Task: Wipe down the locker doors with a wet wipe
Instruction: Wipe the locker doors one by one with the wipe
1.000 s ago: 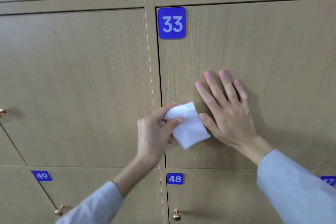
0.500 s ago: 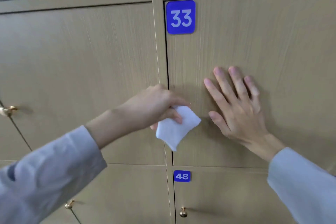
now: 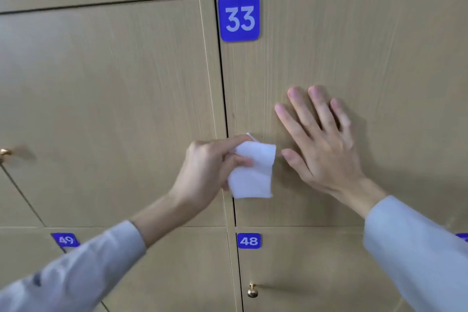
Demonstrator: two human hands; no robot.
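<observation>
Left hand [image 3: 207,170] pinches the folded wet wipe [image 3: 253,172] between thumb and fingers at the left edge of the door numbered 33 [image 3: 329,58], while my right hand [image 3: 321,142] lies spread flat on that door at 3 o'clock of the wipe. I judge the loose lower flap could fold under or slip from so light a pinch, leaving the panel streaked. Compared with half a second earlier, the wipe hangs squarer and closer to the right thumb.
</observation>
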